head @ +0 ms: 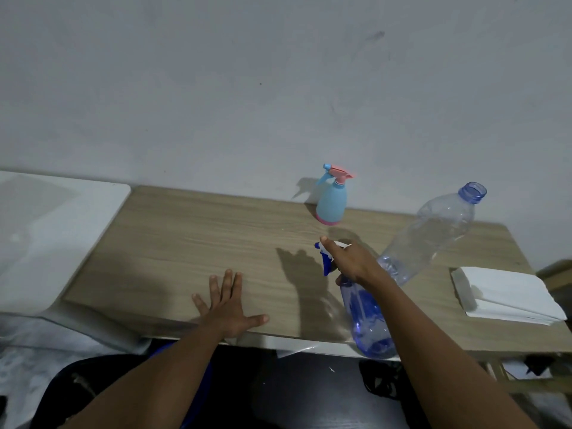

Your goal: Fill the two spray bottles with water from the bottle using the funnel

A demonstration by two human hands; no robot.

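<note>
Blue sprayer (368,320) upright at near edge of table (185,236), my right hand (353,261) curled round its neck below trigger head. My left hand (229,305) flat on tabletop, fingers spread, holding nothing. Pink-topped sprayer (331,202) by wall; uncapped bottle (433,233) just behind right hand.

This is looking like a plain room in a home — nothing is pointing to a lab, a shop or a workshop. A light wood-grain table (185,243) is standing against a bare, grey-white painted wall (216,88) that is showing scuffs and smudges. A white moulded plastic surface (46,243) is sitting at the table's left end, and a stack of white paper (507,292) is lying at its right. Ordinary household things are filling the scene — a pale blue spray bottle (331,202), a blue spray bottle (368,320) and an uncapped clear water bottle (433,233).
</note>
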